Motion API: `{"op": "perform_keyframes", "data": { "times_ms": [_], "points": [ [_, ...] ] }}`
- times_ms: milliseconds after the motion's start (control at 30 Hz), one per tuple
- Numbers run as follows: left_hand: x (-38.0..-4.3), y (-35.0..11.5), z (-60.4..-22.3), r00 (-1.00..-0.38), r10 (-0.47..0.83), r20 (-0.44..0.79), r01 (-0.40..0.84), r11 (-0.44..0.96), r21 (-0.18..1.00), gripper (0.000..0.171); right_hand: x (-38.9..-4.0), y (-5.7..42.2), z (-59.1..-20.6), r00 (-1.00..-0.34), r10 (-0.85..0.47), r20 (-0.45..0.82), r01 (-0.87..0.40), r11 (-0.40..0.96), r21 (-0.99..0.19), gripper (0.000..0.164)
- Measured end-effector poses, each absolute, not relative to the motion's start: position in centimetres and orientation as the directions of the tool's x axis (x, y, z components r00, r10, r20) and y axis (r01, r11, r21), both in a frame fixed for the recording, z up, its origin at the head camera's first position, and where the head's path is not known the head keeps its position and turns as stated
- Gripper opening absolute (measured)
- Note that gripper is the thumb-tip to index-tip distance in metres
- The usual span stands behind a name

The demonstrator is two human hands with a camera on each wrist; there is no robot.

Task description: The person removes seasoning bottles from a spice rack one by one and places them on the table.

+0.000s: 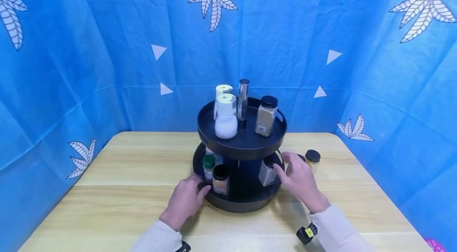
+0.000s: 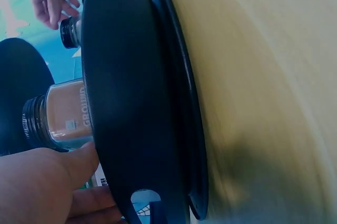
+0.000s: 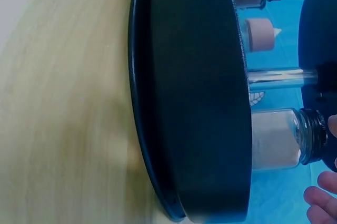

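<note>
A black two-tier turntable [image 1: 240,206] stands on the table. My left hand [image 1: 185,199] pinches the left rim of its lower tray, thumb over the edge and fingers by the handle slot. Close to that thumb stands a black-lidded spice jar [image 2: 66,113] with brown contents, and a green-capped shaker [image 1: 208,168] is beside it. At the right, my right hand [image 1: 300,176] has its fingers spread around the black lid of a square spice jar [image 1: 267,174] on the lower tray. In the right wrist view the fingertips [image 3: 320,197] are just off that lid.
The upper tray [image 1: 240,152] bears two white-capped bottles [image 1: 226,119] and a tan spice jar [image 1: 266,119] around a metal post [image 1: 243,99]. More black-lidded jars [image 1: 312,157] stand on the table [image 1: 143,160] behind my right hand. A blue curtain [image 1: 275,45] encloses the table.
</note>
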State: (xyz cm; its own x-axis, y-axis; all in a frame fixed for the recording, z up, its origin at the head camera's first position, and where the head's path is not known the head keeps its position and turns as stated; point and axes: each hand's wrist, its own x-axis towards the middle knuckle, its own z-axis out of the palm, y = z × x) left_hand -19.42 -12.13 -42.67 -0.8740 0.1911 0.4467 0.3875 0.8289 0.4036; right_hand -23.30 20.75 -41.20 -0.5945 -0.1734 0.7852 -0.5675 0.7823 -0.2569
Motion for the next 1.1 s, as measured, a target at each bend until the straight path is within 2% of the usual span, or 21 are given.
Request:
{"op": "perform_keyframes", "data": {
  "times_ms": [233, 467, 733, 967, 1100],
  "points": [
    [-19.1, -12.1, -42.9, -0.894, 0.175, 0.412, 0.359, 0.831, 0.426, 0.030, -23.2, 20.0, -41.3, -0.611, -0.185, 0.770, -0.575, 0.772, -0.271, 0.034],
    [-18.8, -12.3, -43.4, -0.886, 0.158, 0.437, 0.362, 0.824, 0.436, 0.035, -23.5, 19.4, -41.3, -0.638, -0.188, 0.746, -0.572, 0.765, -0.296, 0.039],
    [-18.5, -12.2, -43.8, -0.901, 0.107, 0.419, 0.331, 0.795, 0.508, 0.033, -23.9, 18.7, -41.7, -0.716, -0.185, 0.674, -0.533, 0.768, -0.356, 0.047],
    [-18.5, -11.6, -44.7, -0.855, 0.088, 0.510, 0.383, 0.771, 0.509, 0.028, -23.8, 18.6, -41.9, -0.755, -0.193, 0.627, -0.513, 0.770, -0.381, 0.051],
    [-18.6, -11.5, -44.8, -0.859, 0.076, 0.507, 0.377, 0.764, 0.524, 0.028, -23.9, 18.7, -41.9, -0.770, -0.199, 0.606, -0.508, 0.766, -0.394, 0.055]
  ]
}}
